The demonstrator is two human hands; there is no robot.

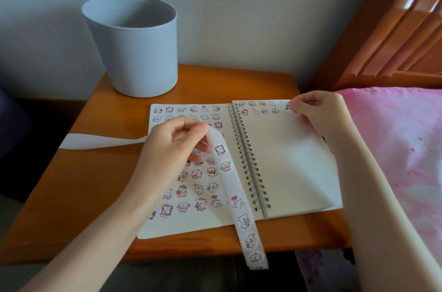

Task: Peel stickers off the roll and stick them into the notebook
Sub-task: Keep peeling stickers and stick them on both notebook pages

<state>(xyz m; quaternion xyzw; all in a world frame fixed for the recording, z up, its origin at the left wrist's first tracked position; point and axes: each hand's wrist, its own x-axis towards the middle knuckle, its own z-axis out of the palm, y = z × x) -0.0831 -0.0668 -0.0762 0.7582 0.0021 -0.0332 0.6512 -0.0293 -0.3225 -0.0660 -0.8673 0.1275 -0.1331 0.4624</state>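
A spiral notebook (287,167) lies open on the wooden table (95,184). Its left page is covered with several rows of small cartoon stickers; the right page has two short rows along its top edge. My left hand (172,141) pinches the sticker strip (239,198), which hangs over the left page and trails past the table's front edge. The empty backing (100,141) runs off to the left. My right hand (313,112) pinches a sticker (288,107) at the top right corner of the right page, its fingertips on the paper.
A pale grey bin (134,47) stands at the back of the table against the wall. A bed with pink bedding (394,148) and a wooden headboard (382,28) borders the table's right side. The floor drops away to the left.
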